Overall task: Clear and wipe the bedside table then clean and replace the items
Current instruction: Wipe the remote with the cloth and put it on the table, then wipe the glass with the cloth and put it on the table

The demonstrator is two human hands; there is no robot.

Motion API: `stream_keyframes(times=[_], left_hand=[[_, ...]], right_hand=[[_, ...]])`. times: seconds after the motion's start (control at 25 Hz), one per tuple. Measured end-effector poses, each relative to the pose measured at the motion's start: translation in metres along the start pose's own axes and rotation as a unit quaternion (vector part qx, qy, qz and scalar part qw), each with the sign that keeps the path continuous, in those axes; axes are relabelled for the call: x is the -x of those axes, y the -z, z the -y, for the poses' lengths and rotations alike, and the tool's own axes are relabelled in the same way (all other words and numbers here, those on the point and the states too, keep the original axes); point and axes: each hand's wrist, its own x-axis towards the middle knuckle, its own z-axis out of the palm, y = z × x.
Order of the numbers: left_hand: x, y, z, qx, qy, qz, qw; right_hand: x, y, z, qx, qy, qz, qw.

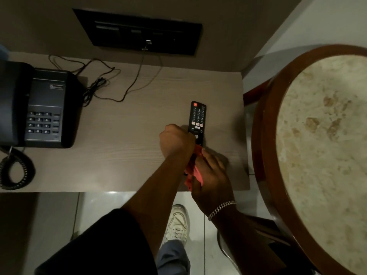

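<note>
Head view: my left hand (176, 140) is gripping the black remote (197, 122), buttons facing up. My right hand (210, 175) is clutching a red cloth (193, 172) against its lower end.

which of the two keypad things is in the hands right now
The remote, at the bedside table's right side, gripped by the left hand. The telephone sits untouched at far left.

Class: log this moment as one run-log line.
left hand: grips remote | right hand: holds red cloth at remote | phone: on table
</note>
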Motion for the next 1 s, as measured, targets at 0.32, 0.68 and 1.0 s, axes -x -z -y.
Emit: stream_keyframes(times=[0.32,0.68,1.0], left_hand=[[0.009,0.109,0.055,0.113,-0.034,-0.002,0.993],[0.035,0.373,0.154,0.407,-0.031,-0.222,0.885],[0.082,0.594,0.289,0.412,-0.038,-0.538,0.735]], right_hand=[[-0.010,0.019,0.071,-0.012,0.060,-0.008,0.998],[-0.022,-0.010,0.335,-0.074,0.281,0.043,0.956],[0.025,-0.062,0.562,-0.216,0.472,0.080,0.851]])
